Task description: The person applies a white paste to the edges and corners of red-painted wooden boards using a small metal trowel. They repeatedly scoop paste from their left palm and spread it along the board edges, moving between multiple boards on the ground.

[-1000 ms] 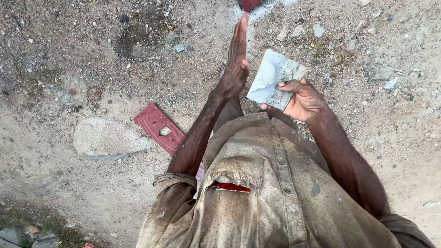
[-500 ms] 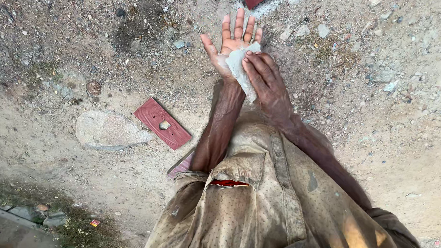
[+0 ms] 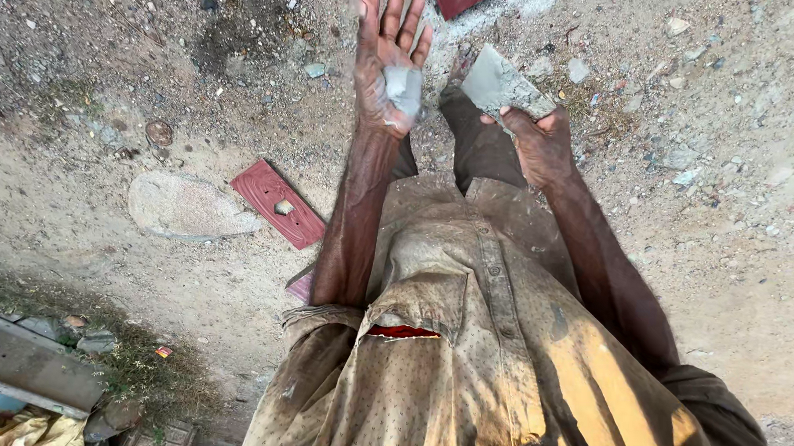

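Grey mortar dab now sits on left hand (image 3: 389, 78), fingers spread; right hand (image 3: 540, 144) has drawn apart, fingers pinching the mortar-coated scrap (image 3: 505, 84); transfer apparently done.

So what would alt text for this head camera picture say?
A person's left hand, open with a grey smear of mortar on the palm, is raised beside the right hand gripping a grey trowel blade, above gravelly ground with a red tile.

The left hand (image 3: 386, 69) is raised with the arm stretched straight ahead, palm open toward the camera, fingers spread and pointing up. The right hand (image 3: 540, 144) is held beside it, a little lower, arm bent slightly, its fingers and thumb closed in a pinch.
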